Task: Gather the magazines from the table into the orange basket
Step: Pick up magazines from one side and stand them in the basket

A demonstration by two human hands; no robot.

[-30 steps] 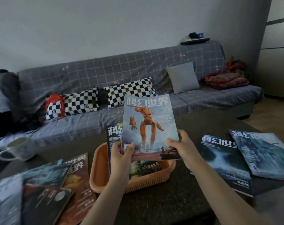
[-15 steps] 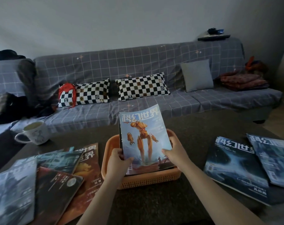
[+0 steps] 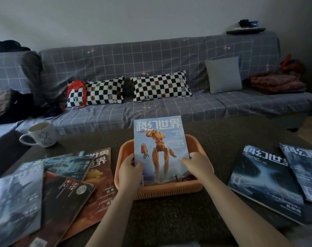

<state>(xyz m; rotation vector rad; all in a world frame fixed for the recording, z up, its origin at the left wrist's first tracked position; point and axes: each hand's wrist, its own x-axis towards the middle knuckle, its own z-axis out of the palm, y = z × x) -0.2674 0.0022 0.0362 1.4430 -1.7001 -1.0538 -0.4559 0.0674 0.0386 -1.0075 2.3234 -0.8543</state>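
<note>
Orange plastic basket point(image 3: 169, 191) receives a blue-covered magazine point(image 3: 160, 150), pinched at its lower sides by the left hand point(image 3: 130, 172) and right hand point(image 3: 198, 166). It should be lowered flat before release. Four magazines point(image 3: 59, 189) lie left on the surface point(image 3: 169, 225), two point(image 3: 265, 180) right; one cup point(image 3: 42, 134) stands behind.

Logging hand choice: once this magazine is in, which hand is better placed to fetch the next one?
Either: left hand is beside the left pile, right hand nearer the two magazines rightward.
</note>
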